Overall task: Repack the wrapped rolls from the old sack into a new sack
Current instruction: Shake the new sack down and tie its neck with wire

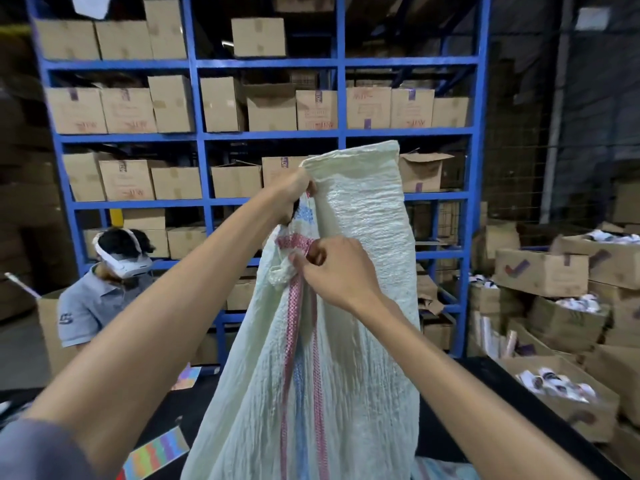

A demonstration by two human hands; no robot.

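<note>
The sack [363,237] is held upright over the near edge of the desk [201,400], its lower part hanging down towards the dark top. The left hand [298,188] clenches the upper rim and lifts it high so the woven cloth drops straight. Lower down, the right hand [334,268] pinches a bunched fold beside the red stripe, likely teasing the two layers apart to find the mouth. The sack hangs limp and flat, so it is probably the new, unfilled one. No wrapped rolls show in it.
</note>
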